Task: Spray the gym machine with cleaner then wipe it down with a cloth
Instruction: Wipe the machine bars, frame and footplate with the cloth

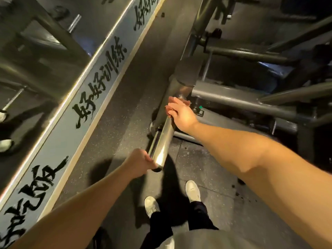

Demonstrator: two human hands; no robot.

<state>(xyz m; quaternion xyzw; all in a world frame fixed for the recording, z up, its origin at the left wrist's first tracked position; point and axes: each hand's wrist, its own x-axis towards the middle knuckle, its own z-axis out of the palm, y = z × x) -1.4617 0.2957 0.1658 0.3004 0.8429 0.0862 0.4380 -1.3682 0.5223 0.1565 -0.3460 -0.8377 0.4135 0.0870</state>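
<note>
1. Head view: white shoes [193,190] on the dark floor [125,114].
2. Left hand [141,159] clenched round the near end of the chrome bar [162,141].
3. Right hand [180,113] farther up, gripping a reddish cloth [170,106] against the bar.
4. Grey gym machine frame [233,97] beyond.

machine [233,97]: dark grey tubular steel frame, several crossing tubes, standing on the floor on the right of the view.
bar [162,141]: polished chrome tube on the machine, sloping from a grey hub down towards the viewer; bright glare on the near part; open near end.
bar, near end: gripped by the left hand [142,161], fingers curled round the tube.
cloth [169,107]: reddish, only a small edge showing; lies on the upper bar just below the hub.
cloth, contact: held against the bar by the right hand [180,114], fingers bent over it.
</note>
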